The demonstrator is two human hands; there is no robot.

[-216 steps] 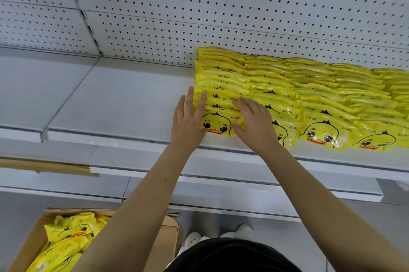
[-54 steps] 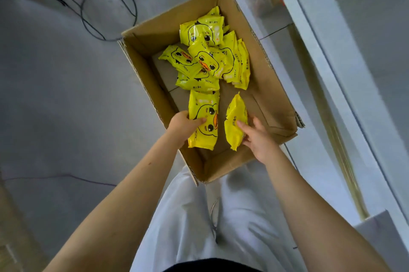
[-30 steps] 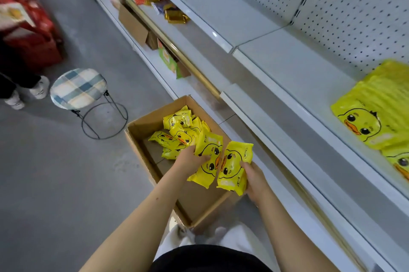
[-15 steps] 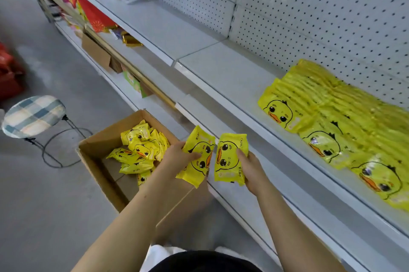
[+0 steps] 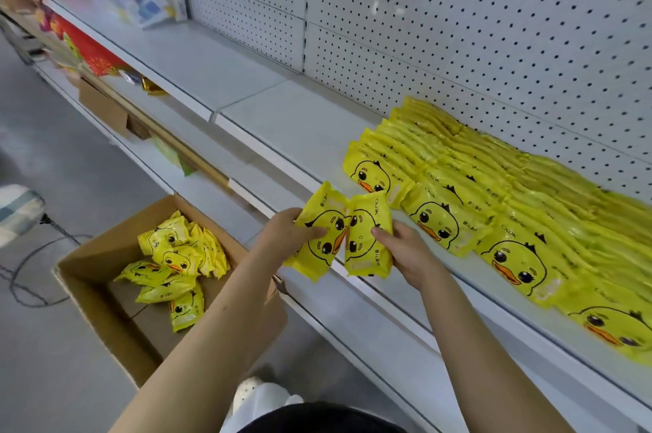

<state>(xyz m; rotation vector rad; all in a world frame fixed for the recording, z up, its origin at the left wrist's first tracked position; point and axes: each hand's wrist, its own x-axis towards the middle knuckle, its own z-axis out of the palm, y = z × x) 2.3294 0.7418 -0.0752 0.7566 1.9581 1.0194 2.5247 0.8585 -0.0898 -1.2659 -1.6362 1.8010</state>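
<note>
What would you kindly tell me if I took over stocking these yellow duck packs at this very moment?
Left hand holds one duck pack, thumb on its front.
Right hand holds a second pack; the two are side by side in front of the shelf edge.
Done: rows of packs lie overlapped on the right part of the shelf.
Left: set these two down, probably beside the leftmost row, then fetch the loose packs from the cardboard box on the floor.
</note>
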